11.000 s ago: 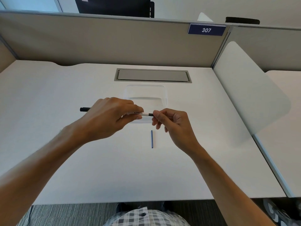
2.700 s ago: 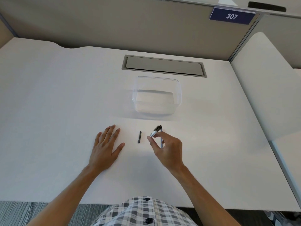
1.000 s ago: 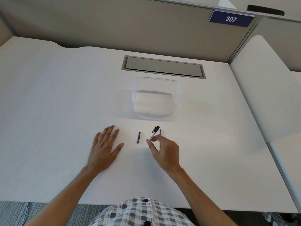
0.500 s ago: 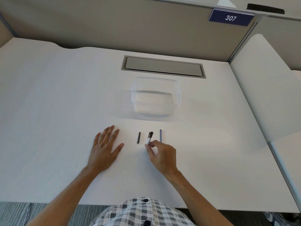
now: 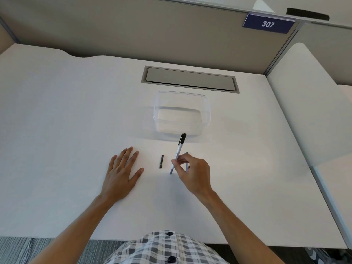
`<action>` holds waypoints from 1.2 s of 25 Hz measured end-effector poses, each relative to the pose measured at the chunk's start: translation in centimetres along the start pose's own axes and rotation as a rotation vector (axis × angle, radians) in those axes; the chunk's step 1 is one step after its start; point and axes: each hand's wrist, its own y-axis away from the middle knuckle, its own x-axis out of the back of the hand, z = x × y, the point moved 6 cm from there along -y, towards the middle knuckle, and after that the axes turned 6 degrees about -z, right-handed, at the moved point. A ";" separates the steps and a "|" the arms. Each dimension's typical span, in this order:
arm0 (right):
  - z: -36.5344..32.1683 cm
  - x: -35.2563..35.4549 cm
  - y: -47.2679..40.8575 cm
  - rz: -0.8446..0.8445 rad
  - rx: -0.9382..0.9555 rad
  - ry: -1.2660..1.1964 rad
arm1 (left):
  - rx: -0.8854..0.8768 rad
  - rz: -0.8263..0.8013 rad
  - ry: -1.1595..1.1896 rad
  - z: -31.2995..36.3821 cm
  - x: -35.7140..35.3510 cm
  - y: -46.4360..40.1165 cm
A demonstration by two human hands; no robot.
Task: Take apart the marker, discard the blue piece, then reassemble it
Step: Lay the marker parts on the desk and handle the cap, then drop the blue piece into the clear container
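Note:
My right hand (image 5: 192, 173) pinches a white marker body (image 5: 178, 152) that has a black cap at its far end. The marker tilts up off the desk, its near end by my thumb. A thin blue piece (image 5: 186, 159) lies on the desk just right of the marker, mostly hidden behind my fingers. A short black piece (image 5: 161, 161) lies on the desk between my two hands. My left hand (image 5: 122, 174) rests flat on the desk, fingers spread, holding nothing.
A clear plastic container (image 5: 182, 114) stands on the white desk (image 5: 66, 121) just beyond the marker. A grey cable hatch (image 5: 190, 79) sits behind it. Partition walls close the back and the right side. The desk's front edge is near my body.
My right hand has raised the marker's capped end off the desk and tilted it towards the container. The left hand and the short black piece have stayed put.

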 end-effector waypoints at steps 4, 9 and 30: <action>-1.3 1.3 -1.4 0.012 0.003 -0.036 | 0.006 -0.004 -0.005 0.0 0.0 0.0; -3.2 3.4 -3.0 0.038 0.003 -0.020 | 0.007 -0.008 -0.002 0.0 0.0 0.0; -1.1 5.6 -0.9 0.030 -0.105 -0.220 | -0.024 0.043 0.054 2.7 2.1 -0.2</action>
